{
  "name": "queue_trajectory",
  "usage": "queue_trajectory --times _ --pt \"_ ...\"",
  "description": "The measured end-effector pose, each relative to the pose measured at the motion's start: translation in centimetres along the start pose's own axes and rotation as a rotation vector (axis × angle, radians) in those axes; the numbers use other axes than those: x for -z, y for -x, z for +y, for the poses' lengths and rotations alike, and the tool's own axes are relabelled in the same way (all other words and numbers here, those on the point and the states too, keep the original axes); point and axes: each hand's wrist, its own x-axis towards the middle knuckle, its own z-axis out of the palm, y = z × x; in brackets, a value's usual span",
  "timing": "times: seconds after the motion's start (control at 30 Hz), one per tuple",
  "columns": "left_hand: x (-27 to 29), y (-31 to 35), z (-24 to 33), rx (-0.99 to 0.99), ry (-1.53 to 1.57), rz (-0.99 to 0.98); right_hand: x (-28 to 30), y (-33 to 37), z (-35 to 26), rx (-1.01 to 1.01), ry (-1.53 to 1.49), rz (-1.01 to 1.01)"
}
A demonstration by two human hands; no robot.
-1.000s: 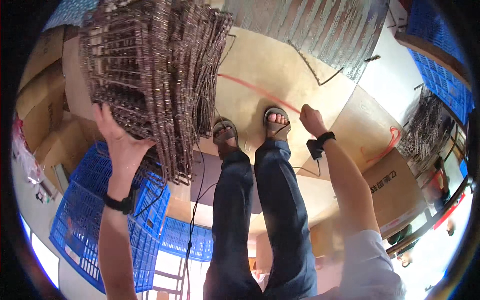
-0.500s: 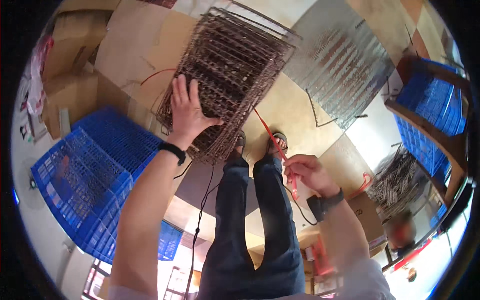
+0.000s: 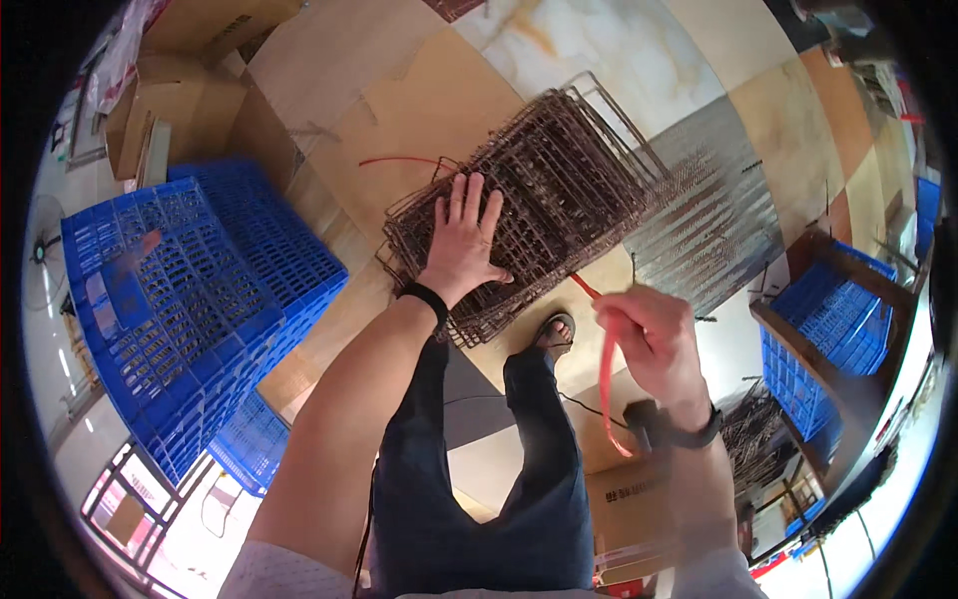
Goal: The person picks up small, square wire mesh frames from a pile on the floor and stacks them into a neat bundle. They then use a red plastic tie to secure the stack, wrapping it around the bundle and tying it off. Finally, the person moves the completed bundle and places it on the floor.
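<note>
A stack of dark brown wire racks (image 3: 564, 185) stands on the floor in front of my feet, angled toward the far right. My left hand (image 3: 461, 240) lies on top of its near left part with fingers spread. A flat red strap (image 3: 606, 384) comes out from under the stack's right side. My right hand (image 3: 654, 344) is closed around that strap, right of the stack, and its loose end hangs below the fist. Another piece of red strap sticks out beyond the stack's far left side.
Blue plastic crates (image 3: 190, 290) are stacked at my left, with cardboard boxes (image 3: 175, 110) behind them. A grey metal-looking sheet (image 3: 714, 215) lies at the right. Further right, a wooden frame (image 3: 813, 344) stands around more blue crates, near a pile of dark wire pieces (image 3: 746, 439).
The rack stack now sits turned clockwise and further right in view, with my left hand still on it. My right hand has risen with the strap, and more of its loose end hangs down.
</note>
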Motion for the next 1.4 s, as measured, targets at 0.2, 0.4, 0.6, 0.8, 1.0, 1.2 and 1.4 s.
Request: queue_trajectory --times 0.2,0.4,0.6,0.8,1.0,1.2,1.4 --pt "1.9 -1.1 -1.6 -0.157 0.117 0.096 -7.5 -13.8 -0.2 0.163 0.307 -0.172" --pt "2.4 -3.3 -5.0 -0.284 0.509 0.45 -12.2 -21.1 1.8 -0.102 0.39 -0.359" --pt "1.9 -4.0 -6.5 -0.148 1.005 0.217 -11.8 -21.7 1.3 -0.259 0.431 -0.435" --pt "1.1 -4.2 -7.1 0.03 1.393 0.015 -12.3 -25.6 -1.2 0.065 0.819 -0.771" --pt "0.2 -4.2 -7.0 -0.044 1.552 0.307 -13.9 -36.3 1.6 0.165 0.728 -0.927" --pt "-1.1 -3.7 -7.0 -0.074 1.545 0.333 -27.0 -38.5 13.4 0.245 0.668 -1.012" --pt "-1.8 -3.0 -7.3 -0.111 1.56 0.434 -25.2 -35.1 17.9 0.2 0.85 -1.348"
